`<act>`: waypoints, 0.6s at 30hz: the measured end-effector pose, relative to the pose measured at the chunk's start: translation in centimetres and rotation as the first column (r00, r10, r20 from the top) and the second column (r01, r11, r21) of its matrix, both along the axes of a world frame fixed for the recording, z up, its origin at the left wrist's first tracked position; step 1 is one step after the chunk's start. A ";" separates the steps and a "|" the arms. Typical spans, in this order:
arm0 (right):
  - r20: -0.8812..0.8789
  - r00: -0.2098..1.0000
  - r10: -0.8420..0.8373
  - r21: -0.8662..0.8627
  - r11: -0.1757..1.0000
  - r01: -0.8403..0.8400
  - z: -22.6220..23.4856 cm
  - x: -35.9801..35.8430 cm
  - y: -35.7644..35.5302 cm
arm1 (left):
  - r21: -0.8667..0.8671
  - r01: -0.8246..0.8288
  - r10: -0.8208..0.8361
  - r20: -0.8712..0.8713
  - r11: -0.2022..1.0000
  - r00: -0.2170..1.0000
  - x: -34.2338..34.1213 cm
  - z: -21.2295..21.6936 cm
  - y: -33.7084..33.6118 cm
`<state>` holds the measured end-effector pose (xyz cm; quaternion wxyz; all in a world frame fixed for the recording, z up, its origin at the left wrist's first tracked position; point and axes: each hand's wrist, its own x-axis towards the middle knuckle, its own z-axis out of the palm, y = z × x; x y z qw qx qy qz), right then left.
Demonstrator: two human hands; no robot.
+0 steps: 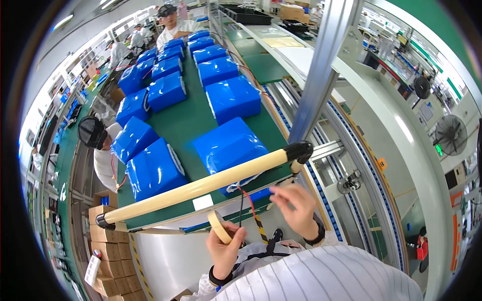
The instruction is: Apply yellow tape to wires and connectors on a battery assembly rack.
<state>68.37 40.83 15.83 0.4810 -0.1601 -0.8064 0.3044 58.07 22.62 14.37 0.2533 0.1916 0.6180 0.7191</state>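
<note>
My left hand (224,253) is closed round a roll of cream masking tape (217,227), held up on its edge below the bench end. To its right, my right hand (297,209) is raised with thumb and fingertips drawn together. Whatever they pinch, if anything, is too small to make out. Between my hands hang a red wire (249,198) and a black wire (241,210). They come from the near end of a blue-wrapped block, apparently a battery pack (230,143), lying on the green bench top (178,125). Neither hand touches that pack.
A cream pipe rail (201,185) with black joints crosses the bench's near end. Several more blue packs (155,168) stand in rows beyond. One person (104,150) is at the left side, another (173,27) at the far end. An aluminium post (326,70) and roller conveyor (346,165) flank the right.
</note>
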 end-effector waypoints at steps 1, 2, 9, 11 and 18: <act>0.025 1.000 0.013 -0.016 1.000 -0.013 0.3 -0.1 -0.9 | -0.013 0.009 -0.010 -0.078 1.000 0.997 -0.1 -0.3 -0.1; -0.001 0.992 0.125 0.001 0.992 -0.125 0.6 -0.2 -1.9 | -0.005 -0.004 0.003 -0.071 1.000 0.997 -0.2 -0.6 -0.2; 0.095 0.951 0.295 -0.008 0.955 -0.295 1.2 -2.0 -7.3 | 0.000 0.033 -0.030 -0.387 0.999 0.922 -0.8 -1.6 -0.9; 0.096 0.946 0.309 -0.055 0.951 -0.305 1.0 -2.4 -8.3 | -0.007 0.009 -0.012 -0.444 1.000 0.896 -0.6 -1.5 -1.1; 0.115 0.868 0.483 -0.151 0.872 -0.465 1.0 -0.2 -8.5 | -0.235 0.371 -0.433 -0.620 0.898 0.655 -3.5 -0.8 -5.0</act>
